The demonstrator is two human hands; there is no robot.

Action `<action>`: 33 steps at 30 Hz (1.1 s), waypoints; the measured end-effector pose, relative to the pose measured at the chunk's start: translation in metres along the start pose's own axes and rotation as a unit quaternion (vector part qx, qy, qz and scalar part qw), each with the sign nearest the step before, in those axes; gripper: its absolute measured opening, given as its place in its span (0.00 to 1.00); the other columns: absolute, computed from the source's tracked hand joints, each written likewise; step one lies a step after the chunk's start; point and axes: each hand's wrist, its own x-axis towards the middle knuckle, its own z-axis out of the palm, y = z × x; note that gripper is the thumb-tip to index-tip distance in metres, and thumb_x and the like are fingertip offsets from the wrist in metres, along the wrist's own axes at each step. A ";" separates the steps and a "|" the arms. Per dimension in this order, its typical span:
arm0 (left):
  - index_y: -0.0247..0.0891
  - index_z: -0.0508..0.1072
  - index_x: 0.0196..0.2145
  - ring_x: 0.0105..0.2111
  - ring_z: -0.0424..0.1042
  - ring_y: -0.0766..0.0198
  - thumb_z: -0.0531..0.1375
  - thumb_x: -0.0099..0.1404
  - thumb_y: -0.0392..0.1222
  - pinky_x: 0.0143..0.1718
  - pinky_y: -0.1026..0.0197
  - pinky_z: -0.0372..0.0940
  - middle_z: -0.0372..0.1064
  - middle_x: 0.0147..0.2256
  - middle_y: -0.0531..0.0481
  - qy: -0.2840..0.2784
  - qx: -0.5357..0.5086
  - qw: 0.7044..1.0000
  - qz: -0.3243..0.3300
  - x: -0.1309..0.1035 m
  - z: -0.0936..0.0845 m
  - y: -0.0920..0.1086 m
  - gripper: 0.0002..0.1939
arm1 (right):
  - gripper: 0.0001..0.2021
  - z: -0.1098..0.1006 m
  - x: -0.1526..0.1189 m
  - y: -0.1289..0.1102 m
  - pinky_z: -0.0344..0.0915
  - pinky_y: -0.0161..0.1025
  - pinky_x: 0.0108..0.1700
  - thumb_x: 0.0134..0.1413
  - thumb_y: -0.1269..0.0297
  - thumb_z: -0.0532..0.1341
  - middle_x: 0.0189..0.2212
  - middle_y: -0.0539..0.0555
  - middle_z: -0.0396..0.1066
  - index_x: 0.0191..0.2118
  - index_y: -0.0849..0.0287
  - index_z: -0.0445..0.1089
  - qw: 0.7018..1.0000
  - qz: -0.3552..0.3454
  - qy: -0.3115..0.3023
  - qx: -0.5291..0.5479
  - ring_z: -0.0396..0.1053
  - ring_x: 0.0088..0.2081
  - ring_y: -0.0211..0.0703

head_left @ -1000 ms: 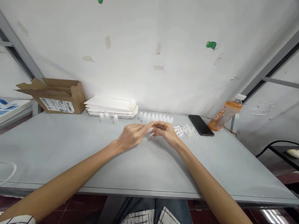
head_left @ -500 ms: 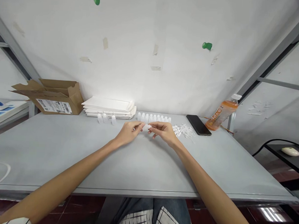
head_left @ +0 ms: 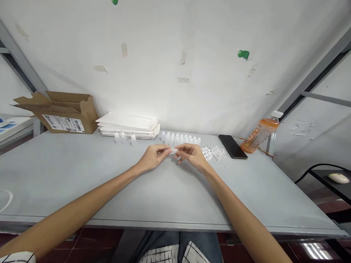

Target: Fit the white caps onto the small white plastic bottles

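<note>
A small white squeeze dropper bottle (head_left: 174, 151) lies sideways between my hands, mostly covered by fingers. My left hand (head_left: 153, 155) pinches one end of it between thumb and fingers. At the other end, my right hand (head_left: 191, 152) is closed with thumb and forefinger around the neck; any small part there is too hidden to make out. Just behind stands a row of white dropper bottles (head_left: 181, 138). To the right of my right hand is a pile of small white caps and tips (head_left: 215, 153). Several similar bottles with thin needle tips (head_left: 133, 140) stand upright on the left.
Along the back of the grey table (head_left: 167, 197) are a stack of white envelopes (head_left: 127, 123) and an open cardboard box (head_left: 65, 113). A black phone (head_left: 233, 146) lies right of the pile, beside a leaning bottle of orange drink (head_left: 259, 134). A white wall rises behind.
The dropper bottle sits slightly lower between my hands, and my left fingers cover more of it. The hands stay close together; the other things keep their places.
</note>
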 end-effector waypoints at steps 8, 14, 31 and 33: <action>0.33 0.78 0.42 0.18 0.62 0.70 0.57 0.64 0.54 0.19 0.66 0.60 0.69 0.24 0.50 -0.030 -0.045 0.998 -0.032 -0.001 0.000 0.006 0.21 | 0.16 -0.001 -0.002 -0.008 0.74 0.42 0.32 0.41 0.55 0.71 0.26 0.54 0.74 0.32 0.63 0.75 1.000 0.019 -0.012 0.015 0.73 0.29 0.42; 0.32 0.77 0.38 0.15 0.59 0.72 0.57 0.64 0.56 0.18 0.67 0.59 0.60 0.17 0.56 -0.042 -0.092 0.993 -0.064 -0.001 0.000 0.006 0.22 | 0.18 0.000 -0.003 -0.013 0.74 0.42 0.32 0.38 0.55 0.72 0.24 0.53 0.74 0.32 0.64 0.75 0.999 0.036 -0.007 0.016 0.73 0.28 0.43; 0.32 0.78 0.39 0.16 0.63 0.71 0.58 0.64 0.53 0.23 0.65 0.63 0.63 0.19 0.55 -0.065 -0.071 0.994 -0.047 -0.004 0.000 0.007 0.20 | 0.13 -0.002 -0.004 -0.005 0.70 0.40 0.32 0.43 0.58 0.68 0.20 0.50 0.72 0.31 0.63 0.71 0.999 0.015 -0.027 -0.021 0.72 0.24 0.40; 0.32 0.78 0.39 0.16 0.63 0.71 0.58 0.64 0.53 0.22 0.65 0.63 0.63 0.20 0.55 -0.070 -0.084 0.993 -0.051 -0.004 -0.001 0.008 0.20 | 0.13 -0.003 -0.004 -0.004 0.70 0.41 0.32 0.43 0.58 0.68 0.20 0.51 0.72 0.31 0.63 0.71 0.999 0.014 -0.031 -0.018 0.72 0.24 0.41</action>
